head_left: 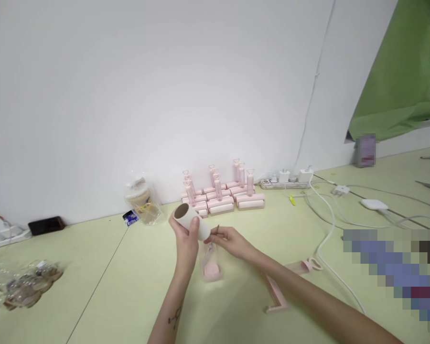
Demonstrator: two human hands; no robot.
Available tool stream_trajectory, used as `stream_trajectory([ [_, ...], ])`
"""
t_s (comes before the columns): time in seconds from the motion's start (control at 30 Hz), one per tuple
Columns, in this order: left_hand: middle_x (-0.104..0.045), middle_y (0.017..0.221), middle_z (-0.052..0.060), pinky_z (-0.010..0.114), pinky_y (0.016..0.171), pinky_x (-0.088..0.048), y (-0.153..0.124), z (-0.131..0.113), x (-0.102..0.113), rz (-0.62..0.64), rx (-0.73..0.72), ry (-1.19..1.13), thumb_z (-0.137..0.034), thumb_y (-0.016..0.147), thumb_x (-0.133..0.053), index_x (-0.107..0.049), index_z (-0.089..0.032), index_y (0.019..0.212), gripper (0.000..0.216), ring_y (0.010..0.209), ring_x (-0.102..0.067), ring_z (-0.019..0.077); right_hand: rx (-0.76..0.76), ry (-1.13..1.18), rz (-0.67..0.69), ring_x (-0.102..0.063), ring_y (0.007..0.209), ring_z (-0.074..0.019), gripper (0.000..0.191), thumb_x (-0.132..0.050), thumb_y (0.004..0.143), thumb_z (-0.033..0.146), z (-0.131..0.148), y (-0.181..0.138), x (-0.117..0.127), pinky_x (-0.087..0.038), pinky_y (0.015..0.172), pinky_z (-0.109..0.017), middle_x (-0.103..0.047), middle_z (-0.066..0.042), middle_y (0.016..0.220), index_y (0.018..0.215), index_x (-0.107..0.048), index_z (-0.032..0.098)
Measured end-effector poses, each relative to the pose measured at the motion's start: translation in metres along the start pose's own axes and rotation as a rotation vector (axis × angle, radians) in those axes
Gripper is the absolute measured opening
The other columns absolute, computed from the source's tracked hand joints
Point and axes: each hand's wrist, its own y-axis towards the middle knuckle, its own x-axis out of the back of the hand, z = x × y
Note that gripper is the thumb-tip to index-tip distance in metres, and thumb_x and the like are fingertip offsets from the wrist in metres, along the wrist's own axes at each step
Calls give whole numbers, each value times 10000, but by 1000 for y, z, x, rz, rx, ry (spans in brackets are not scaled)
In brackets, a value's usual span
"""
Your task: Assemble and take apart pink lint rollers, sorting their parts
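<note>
Head view, 1 frame.

1. Left hand point(186, 243): raised above the table point(129, 286), fingers wrapped around a white roll point(192, 221) w/ a cardboard core. Roll is tilted; open core end faces up-left toward the camera.
2. Right hand point(229, 240): just right of the roll, fingers pinched narrow at the roll's lower-right end. What they pinch is too small to tell; poss. an edge of the sheet.
3. Clear bag point(211, 265): hangs/lies directly below both hands, w/ a pink piece inside. Contact w/ the right hand cannot be told.
4. Pink handle frame point(277, 298): lies flat on the table, right of the bag, partly under the right forearm.
5. Stack of pink rollers point(222, 198): at the wall behind the hands, handles upright, well apart from the hands.
6. Bagged cup point(143, 203): left of the stack, near the wall.
7. Power strip point(284, 181) w/ chargers: right of the stack; white cables point(326, 234) run across the table.
8. Dark phone point(46, 224): far left, at the wall.
9. Clear packets point(25, 284): left table edge, blurred.
</note>
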Motion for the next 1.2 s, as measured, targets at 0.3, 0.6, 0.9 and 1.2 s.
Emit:
stream_trajectory([
  [0.3, -485, 1132, 238, 440, 810, -365, -29, 30, -1, 257, 244, 1134, -353, 800, -397, -488, -89, 968, 326, 1111, -399, 352, 102, -21, -464, -560, 725, -171, 296, -426, 829, 380, 40, -12, 61, -417, 730, -307, -587, -11, 660, 1007, -527, 166],
  [0.6, -480, 1214, 131, 399, 860, -343, 2, 48, 20, 604, 132, 1267, -266, 701, -508, -370, -126, 1211, 547, 1057, -452, 313, -32, -865, 55, -531, 613, -146, 255, -419, 815, 396, 41, -90, 109, -382, 582, -271, -540, -14, 799, 881, -601, 231],
  [0.9, -415, 1291, 139, 404, 990, -221, 45, 29, 55, 576, 41, 1181, -282, 650, -565, -371, -132, 1222, 623, 1230, -289, 296, -151, -1143, 347, -572, 640, -171, 93, -535, 669, 262, 12, -105, 98, -267, 474, -224, -591, -12, 791, 726, -570, 198],
  [1.2, -615, 719, 5, 282, 617, -462, -113, 35, 16, 882, 610, 109, -529, 803, -391, -318, -195, 1227, 545, 633, -600, 147, 70, -1120, 359, -589, 560, -190, 217, -566, 669, 343, 30, -122, 30, -275, 474, -238, -661, -21, 671, 847, -568, 219],
])
